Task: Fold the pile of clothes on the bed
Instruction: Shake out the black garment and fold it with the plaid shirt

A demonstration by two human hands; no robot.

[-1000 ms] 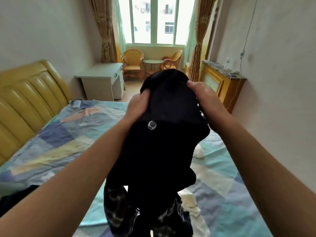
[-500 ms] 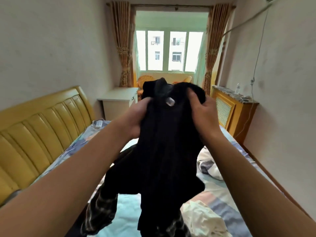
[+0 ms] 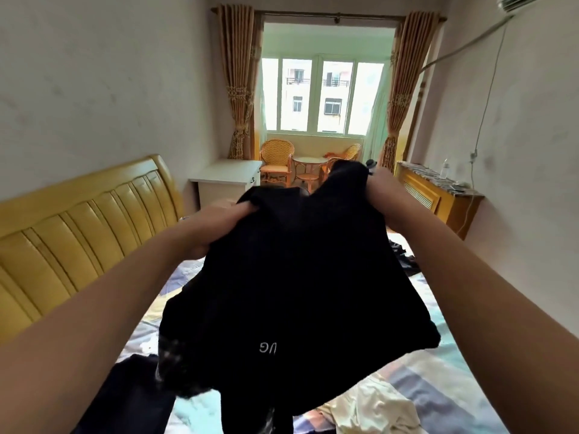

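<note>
head view: black garment (image 3: 300, 277) with white lettering, bunched between both hands.

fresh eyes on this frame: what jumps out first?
A black garment fills the middle of the view, held up over the bed by both hands, the left hand and the right hand gripping its upper edge. Behind it a bright window sits between gold curtains, and a yellow headboard runs along the left wall.
</note>
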